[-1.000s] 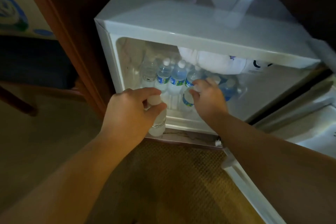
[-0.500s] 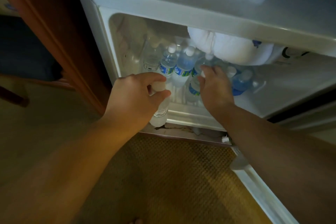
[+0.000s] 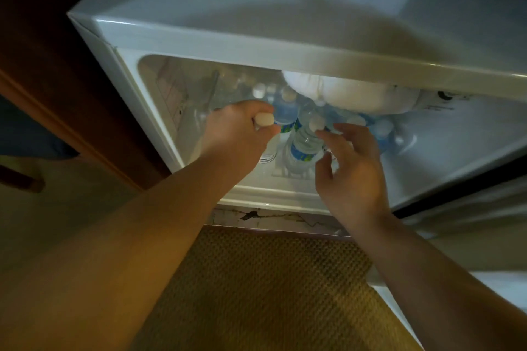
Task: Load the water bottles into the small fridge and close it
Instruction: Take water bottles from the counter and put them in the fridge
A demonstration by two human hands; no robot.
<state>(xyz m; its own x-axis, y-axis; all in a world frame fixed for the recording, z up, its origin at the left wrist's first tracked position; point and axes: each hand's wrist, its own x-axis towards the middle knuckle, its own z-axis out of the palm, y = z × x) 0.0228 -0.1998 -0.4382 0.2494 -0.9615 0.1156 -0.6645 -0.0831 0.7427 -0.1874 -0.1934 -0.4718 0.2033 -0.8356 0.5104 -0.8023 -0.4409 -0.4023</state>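
Observation:
The small white fridge (image 3: 256, 45) stands open, with several clear water bottles with white caps upright inside. My left hand (image 3: 236, 131) is inside the front left of the fridge, shut around the neck of a water bottle (image 3: 268, 151) whose white cap shows between my fingers. My right hand (image 3: 353, 171) hovers at the front with fingers spread, just right of another blue-labelled bottle (image 3: 303, 148), holding nothing. A white frost lump (image 3: 342, 94) hangs under the fridge's top at the back.
The open fridge door (image 3: 490, 291) lies at the lower right. A wooden cabinet wall (image 3: 71, 94) stands close on the left. A woven tan mat (image 3: 256, 293) covers the floor in front of the fridge, below a cracked base strip (image 3: 271, 218).
My left hand carried its bottle from the fridge's front lip into the front left of the interior. My right hand let go of the blue-labelled bottle, drew back and spread its fingers. The camera moved closer.

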